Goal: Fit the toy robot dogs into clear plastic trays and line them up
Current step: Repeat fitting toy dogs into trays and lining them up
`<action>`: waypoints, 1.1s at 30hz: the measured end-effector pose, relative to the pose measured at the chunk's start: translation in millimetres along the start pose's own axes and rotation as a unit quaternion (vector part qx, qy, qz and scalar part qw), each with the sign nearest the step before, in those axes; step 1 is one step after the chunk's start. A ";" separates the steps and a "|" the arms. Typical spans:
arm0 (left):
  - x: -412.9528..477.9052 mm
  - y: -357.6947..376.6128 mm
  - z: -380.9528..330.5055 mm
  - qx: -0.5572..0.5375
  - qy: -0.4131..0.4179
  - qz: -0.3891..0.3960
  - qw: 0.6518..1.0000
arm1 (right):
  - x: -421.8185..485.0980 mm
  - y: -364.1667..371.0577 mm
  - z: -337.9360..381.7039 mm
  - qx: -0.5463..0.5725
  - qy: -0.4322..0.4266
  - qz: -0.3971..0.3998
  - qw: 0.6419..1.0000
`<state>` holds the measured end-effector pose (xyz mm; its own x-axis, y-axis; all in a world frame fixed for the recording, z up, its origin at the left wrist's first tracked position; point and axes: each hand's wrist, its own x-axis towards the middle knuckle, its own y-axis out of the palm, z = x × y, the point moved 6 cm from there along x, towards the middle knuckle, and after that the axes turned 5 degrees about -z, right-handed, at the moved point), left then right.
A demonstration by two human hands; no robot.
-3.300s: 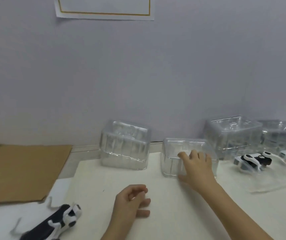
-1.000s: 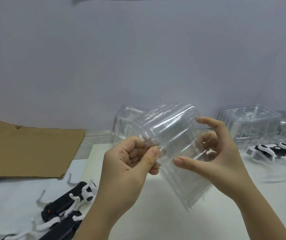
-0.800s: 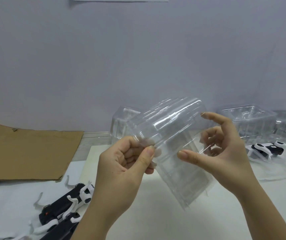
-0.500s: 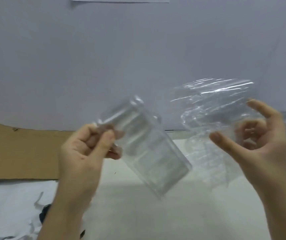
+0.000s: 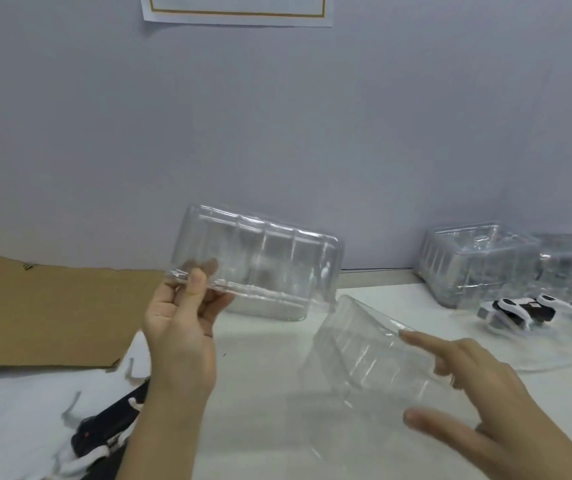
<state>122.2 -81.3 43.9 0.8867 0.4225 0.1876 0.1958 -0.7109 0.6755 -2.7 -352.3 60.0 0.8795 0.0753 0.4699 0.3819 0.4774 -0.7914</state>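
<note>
Head view: our left hand [image 5: 180, 327] pinches one clear tray [image 5: 256, 265] by its rim, up high. Our right hand [image 5: 478, 393] holds a second tray [image 5: 364, 348] tilted low (hands apart). That tiny pinch could slip. A toy dog [image 5: 516, 310] waits nearby.

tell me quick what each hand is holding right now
Left hand: pinches the rim of the raised clear tray.
Right hand: holds the tilted clear tray between thumb and fingers.
</note>
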 end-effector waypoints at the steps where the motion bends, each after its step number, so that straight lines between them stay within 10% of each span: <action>1: -2.6 2.4 5.5 -0.001 -0.010 0.000 1.000 | 1.9 -9.3 -2.9 0.020 -0.004 -0.038 0.999; 14: -24.1 39.4 42.7 -0.032 -0.076 0.015 0.997 | 46.3 -84.8 -11.7 0.091 -0.010 -0.383 0.919; 19: -52.0 86.4 104.3 -0.028 -0.205 0.074 0.976 | 100.1 -40.9 -1.8 -0.092 -0.105 -0.306 0.942; 26: -46.4 83.0 169.2 0.054 -0.388 0.107 0.914 | 130.5 36.6 -83.4 -0.141 -0.001 -0.069 0.988; 33: -12.5 66.7 172.4 0.525 -0.336 0.258 0.738 | 132.1 93.4 -121.2 -0.196 0.015 0.132 0.972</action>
<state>196.4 -230.9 -36.2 0.8947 -0.1808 -0.4085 -0.3377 -0.8724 -0.3534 183.6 -403.9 0.8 0.9670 0.1222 0.2237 0.2158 0.0749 -0.9736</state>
